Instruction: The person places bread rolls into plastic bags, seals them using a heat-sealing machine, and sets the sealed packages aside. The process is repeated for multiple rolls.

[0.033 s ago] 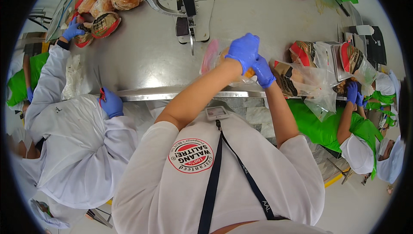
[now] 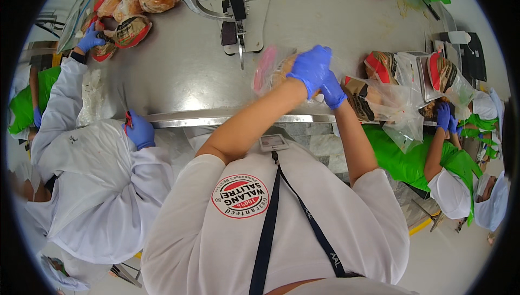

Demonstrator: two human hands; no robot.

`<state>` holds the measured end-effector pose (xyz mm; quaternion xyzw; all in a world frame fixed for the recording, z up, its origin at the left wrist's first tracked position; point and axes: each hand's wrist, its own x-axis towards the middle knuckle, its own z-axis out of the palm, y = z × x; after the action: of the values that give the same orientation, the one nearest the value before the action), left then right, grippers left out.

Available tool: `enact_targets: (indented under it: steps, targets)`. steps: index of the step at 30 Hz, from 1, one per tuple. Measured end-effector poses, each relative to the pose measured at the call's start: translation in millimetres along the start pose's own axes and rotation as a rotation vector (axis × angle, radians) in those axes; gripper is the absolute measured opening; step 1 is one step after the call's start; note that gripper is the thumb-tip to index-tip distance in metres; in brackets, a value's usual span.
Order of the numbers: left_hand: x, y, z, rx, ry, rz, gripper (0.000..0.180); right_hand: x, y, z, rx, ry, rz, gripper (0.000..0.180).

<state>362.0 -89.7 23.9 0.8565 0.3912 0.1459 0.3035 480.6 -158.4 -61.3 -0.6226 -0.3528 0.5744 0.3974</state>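
A clear plastic bag (image 2: 264, 70) with a pink-red printed end lies on the steel table, and a round tan piece of food (image 2: 284, 70) shows beside my hands, apparently inside it. Above the food, my left hand (image 2: 310, 69) in a blue glove is closed in a fist, seemingly on the bag's gathered plastic. Pressed against it from the right is my gloved right hand (image 2: 332, 90), also closed, with its fingers partly covered by the left. The gripped plastic itself is mostly hidden under both hands.
A clipping machine (image 2: 238, 29) stands ahead of me. Bagged round foods (image 2: 131, 30) are piled far left, where a co-worker's hand (image 2: 140, 130) holds scissors. More bagged food (image 2: 368, 97) lies to the right, beside another co-worker. A knife (image 2: 428, 7) lies far right.
Both my hands have moved slightly toward me and to the right, still closed together. The bag has barely shifted.
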Motion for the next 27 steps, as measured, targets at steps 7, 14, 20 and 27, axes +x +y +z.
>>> enact_targets:
  steps: [7, 14, 20, 27]
  targets:
    - [-9, 33, 19, -0.737, 0.454, -0.135, 0.015, 21, -19, 9, -0.422, -0.181, -0.203, 0.038]
    - [-19, -49, -18, -1.313, 0.724, -0.354, 0.008, 12, -116, 28, -0.831, -0.224, -0.312, 0.048]
    - [-40, -89, -69, -1.413, 0.674, -0.365, 0.008, -12, -142, 15, -1.107, -0.387, -0.66, 0.033]
    - [-62, -75, -110, -0.358, 0.178, 0.114, 0.046, -6, -164, -13, -1.399, -0.252, -1.183, 0.022]
